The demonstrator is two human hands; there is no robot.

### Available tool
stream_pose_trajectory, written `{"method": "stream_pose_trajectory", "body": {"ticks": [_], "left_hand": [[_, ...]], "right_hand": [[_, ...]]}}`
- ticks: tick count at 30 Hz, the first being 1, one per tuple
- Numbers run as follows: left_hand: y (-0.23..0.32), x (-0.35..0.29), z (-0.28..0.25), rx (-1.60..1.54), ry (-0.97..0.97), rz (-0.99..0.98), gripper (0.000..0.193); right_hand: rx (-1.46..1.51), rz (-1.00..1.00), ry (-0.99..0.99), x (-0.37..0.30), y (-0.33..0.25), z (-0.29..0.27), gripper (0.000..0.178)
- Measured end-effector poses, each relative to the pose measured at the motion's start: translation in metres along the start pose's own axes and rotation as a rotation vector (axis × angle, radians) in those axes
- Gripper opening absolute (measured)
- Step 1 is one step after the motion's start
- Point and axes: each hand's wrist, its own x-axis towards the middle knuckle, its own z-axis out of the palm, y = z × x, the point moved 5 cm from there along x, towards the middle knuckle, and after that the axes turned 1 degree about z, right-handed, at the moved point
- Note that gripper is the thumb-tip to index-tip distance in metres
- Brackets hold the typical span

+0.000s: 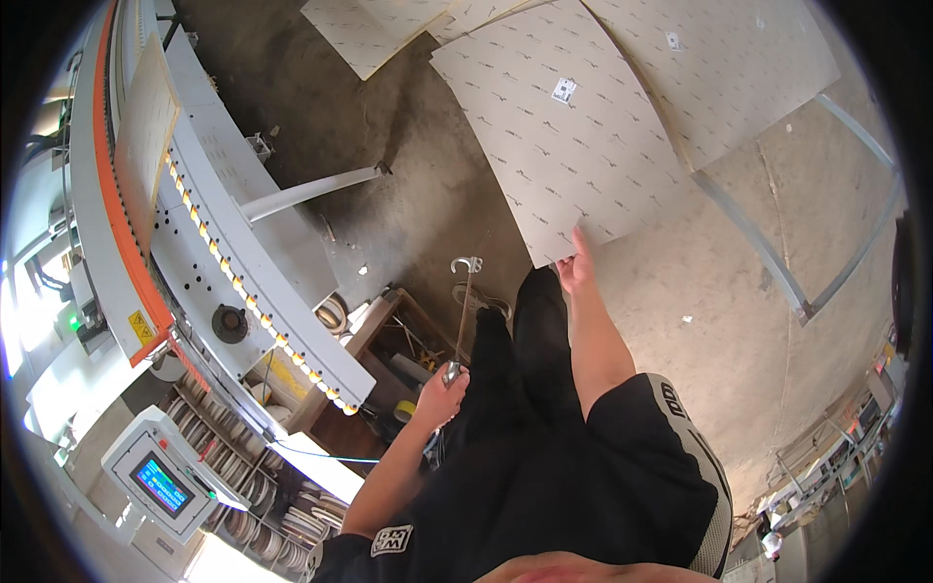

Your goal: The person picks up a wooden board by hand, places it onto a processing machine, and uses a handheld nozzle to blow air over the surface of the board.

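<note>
My left hand (443, 396) is closed around the handle of a thin metal rod (466, 311) with a curved hook (465, 263) at its far end. The rod points forward, away from me, beside my dark trousers. With fingers at its near edge, my right hand (579, 264) grips a large pale panel (573, 146) covered in a small repeated print. One finger lies on the panel's top face; the rest are partly hidden at the edge. A small white label (564, 90) sits on the panel.
A long machine (219, 185) with yellow rollers runs along the left, with another panel (146, 146) on it. Nearby are a control screen (163, 483), shelved rolls of edge banding (251, 525) and a wooden box (374, 340). More panels (739, 87) lie ahead, near a grey metal frame (763, 248).
</note>
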Motion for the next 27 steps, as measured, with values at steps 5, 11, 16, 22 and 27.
{"method": "stream_pose_trajectory", "body": {"ticks": [5,11,16,22,27], "left_hand": [[0.005,-0.019,0.007,-0.125,-0.058,0.045,0.018],[0.028,-0.062,0.009,-0.168,-0.091,0.154,0.023],[0.024,-0.075,0.006,-0.314,-0.246,0.373,0.041],[0.061,-0.124,-0.005,-0.528,-0.27,0.718,0.062],[0.061,-0.16,-0.043,-0.798,-0.307,0.894,0.069]], "right_hand": [[-0.124,-0.356,-0.014,-0.067,-0.069,0.039,0.054],[0.11,-0.372,-0.156,-0.141,-0.125,0.11,0.051],[-0.027,-0.332,-0.28,-0.211,-0.162,0.095,0.06],[-0.187,-0.235,-0.432,-0.343,-0.158,0.052,0.067],[-0.339,-0.166,-0.561,-0.403,-0.131,0.053,0.072]]}}
